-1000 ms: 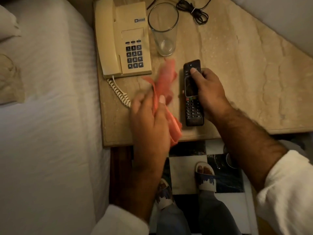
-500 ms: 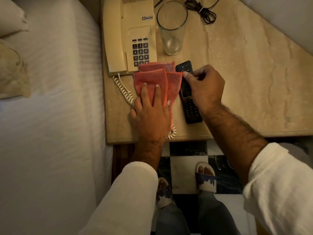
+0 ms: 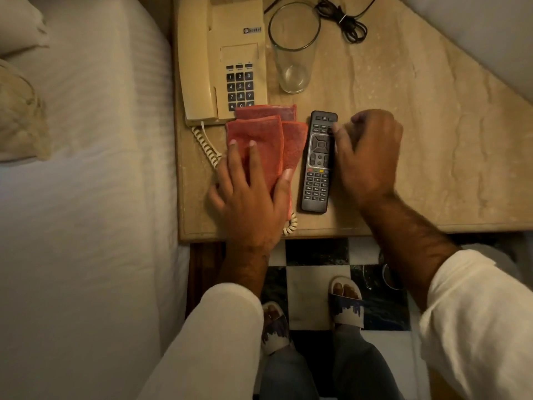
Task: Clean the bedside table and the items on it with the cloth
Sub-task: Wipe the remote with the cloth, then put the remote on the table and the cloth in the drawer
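Observation:
The beige marble bedside table (image 3: pixel 427 145) fills the upper middle of the head view. A folded red cloth (image 3: pixel 261 132) lies flat on it, just below the phone. My left hand (image 3: pixel 251 203) presses down on the cloth's near part, palm flat and fingers spread. A black remote control (image 3: pixel 317 168) lies lengthwise on the table right of the cloth. My right hand (image 3: pixel 366 157) is beside it, fingers curled, thumb against the remote's upper right edge.
A cream desk phone (image 3: pixel 225 53) stands at the table's back left, its coiled cord (image 3: pixel 207 145) running under my left hand. An empty glass (image 3: pixel 292 50) and a bundled black cable (image 3: pixel 346 21) sit behind. The white bed (image 3: pixel 86 197) borders the table's left.
The cloth went from hanging in my left hand to lying flat under my palm. The remote has turned straight and lies flat; my right thumb slid from its top face to its right edge.

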Demonstrator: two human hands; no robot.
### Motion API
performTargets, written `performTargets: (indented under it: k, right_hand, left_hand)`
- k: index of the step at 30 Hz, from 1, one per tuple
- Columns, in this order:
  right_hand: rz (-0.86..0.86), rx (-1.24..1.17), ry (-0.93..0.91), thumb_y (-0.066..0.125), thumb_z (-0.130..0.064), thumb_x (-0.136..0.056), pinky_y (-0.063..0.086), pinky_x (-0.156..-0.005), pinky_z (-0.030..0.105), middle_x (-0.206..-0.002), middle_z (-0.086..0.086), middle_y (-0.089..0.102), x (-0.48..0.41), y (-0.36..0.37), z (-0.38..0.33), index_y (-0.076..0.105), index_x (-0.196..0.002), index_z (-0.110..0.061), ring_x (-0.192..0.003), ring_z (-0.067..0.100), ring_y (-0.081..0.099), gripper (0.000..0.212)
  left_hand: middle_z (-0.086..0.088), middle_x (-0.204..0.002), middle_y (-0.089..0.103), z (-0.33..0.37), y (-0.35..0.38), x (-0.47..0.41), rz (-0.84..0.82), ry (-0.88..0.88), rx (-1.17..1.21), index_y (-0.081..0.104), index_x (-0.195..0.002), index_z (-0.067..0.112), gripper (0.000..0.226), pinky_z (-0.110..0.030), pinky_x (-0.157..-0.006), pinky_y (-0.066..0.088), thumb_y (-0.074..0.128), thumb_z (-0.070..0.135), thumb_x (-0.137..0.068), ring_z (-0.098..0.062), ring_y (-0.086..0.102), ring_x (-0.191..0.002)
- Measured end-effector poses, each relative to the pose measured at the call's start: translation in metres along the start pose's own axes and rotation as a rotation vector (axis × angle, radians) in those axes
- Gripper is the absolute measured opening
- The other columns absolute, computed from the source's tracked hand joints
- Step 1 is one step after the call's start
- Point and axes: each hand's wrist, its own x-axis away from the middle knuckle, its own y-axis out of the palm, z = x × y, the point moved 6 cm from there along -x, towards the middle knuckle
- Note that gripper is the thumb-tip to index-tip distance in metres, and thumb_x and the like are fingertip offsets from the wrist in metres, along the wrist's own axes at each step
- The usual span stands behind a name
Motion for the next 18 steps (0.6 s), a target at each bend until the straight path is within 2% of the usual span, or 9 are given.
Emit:
performTargets:
  k: [2,3,6,7,9,11,12,15,18]
  right_hand:
    - [-0.069,0.151,-0.106,0.048,-0.045,-0.108,0.027,-0.126,0.046,-0.156,0.016,0.049,0.0,-0.004,0.018,0.054,-0.144,-0.008,-0.152,0.035,0.037,0.052]
    - [-0.11,0.219,-0.143,0.044,-0.048,-0.11,0.018,-0.131,0.049,-0.166,0.015,0.038,0.002,-0.005,0.026,0.047,-0.153,-0.009,-0.16,0.033,0.026,0.058]
    - [-0.149,0.403,-0.243,0.034,-0.056,-0.11,0.009,-0.133,0.052,-0.177,0.013,0.018,0.009,0.0,0.042,0.027,-0.167,-0.013,-0.165,0.031,0.012,0.071]
    - [-0.142,0.428,-0.259,0.032,-0.058,-0.11,0.01,-0.133,0.053,-0.177,0.013,0.016,0.01,0.002,0.043,0.024,-0.167,-0.013,-0.165,0.031,0.012,0.073]
    - [-0.131,0.441,-0.261,0.03,-0.06,-0.11,0.011,-0.133,0.054,-0.177,0.013,0.016,0.009,0.005,0.043,0.023,-0.168,-0.014,-0.165,0.03,0.012,0.075]
    - [-0.124,0.451,-0.252,0.03,-0.061,-0.109,0.011,-0.133,0.053,-0.177,0.012,0.016,0.008,0.005,0.044,0.023,-0.168,-0.014,-0.165,0.03,0.012,0.075]
    - [-0.125,0.461,-0.251,0.03,-0.06,-0.109,0.011,-0.133,0.053,-0.178,0.012,0.015,0.007,0.004,0.045,0.023,-0.168,-0.014,-0.165,0.029,0.011,0.075]
    - [-0.126,0.482,-0.247,0.031,-0.06,-0.109,0.01,-0.133,0.053,-0.178,0.011,0.015,0.007,0.003,0.044,0.022,-0.168,-0.015,-0.166,0.029,0.01,0.075]
    - [-0.115,0.487,-0.245,0.032,-0.059,-0.109,0.01,-0.133,0.052,-0.178,0.01,0.015,0.007,0.003,0.042,0.023,-0.168,-0.016,-0.166,0.028,0.011,0.074]
  left_hand:
    - [-0.015,-0.164,0.041,-0.013,-0.01,0.023,0.131,-0.041,0.212,0.045,-0.158,0.015,0.076,-0.055,-0.118,0.034,0.026,0.066,-0.105,-0.035,0.041,-0.15]
    - [-0.017,-0.156,0.05,-0.024,-0.012,0.038,0.202,-0.085,0.318,0.053,-0.151,0.009,0.072,-0.052,-0.115,0.038,0.029,0.061,-0.106,-0.035,0.048,-0.142]
    - [-0.006,-0.114,0.062,-0.063,0.001,0.091,0.279,-0.397,0.582,0.064,-0.119,0.006,0.045,-0.04,-0.092,0.049,0.043,0.044,-0.108,-0.022,0.058,-0.104]
    - [-0.001,-0.105,0.061,-0.075,0.014,0.106,0.232,-0.514,0.637,0.063,-0.113,0.01,0.029,-0.039,-0.085,0.051,0.049,0.034,-0.107,-0.02,0.058,-0.095]
    - [0.003,-0.095,0.061,-0.086,0.045,0.129,0.003,-0.655,0.647,0.062,-0.106,0.017,0.006,-0.032,-0.074,0.052,0.057,0.017,-0.104,-0.024,0.064,-0.091]
    - [0.008,-0.091,0.062,-0.074,0.076,0.137,-0.301,-0.633,0.611,0.065,-0.108,0.018,0.01,-0.018,-0.067,0.045,0.063,0.012,-0.1,-0.023,0.067,-0.093]
    - [0.007,-0.093,0.064,-0.063,0.09,0.136,-0.423,-0.599,0.619,0.067,-0.11,0.018,0.012,-0.015,-0.069,0.046,0.067,0.014,-0.099,-0.021,0.066,-0.094]
    - [-0.006,-0.116,0.073,-0.024,0.12,0.113,-0.642,-0.482,0.63,0.07,-0.12,0.009,0.03,-0.03,-0.094,0.054,0.071,0.029,-0.098,-0.025,0.068,-0.11]
    - [-0.006,-0.14,0.068,-0.002,0.134,0.088,-0.669,-0.522,0.755,0.069,-0.135,0.008,0.038,-0.019,-0.1,0.043,0.066,0.027,-0.103,-0.019,0.06,-0.133]
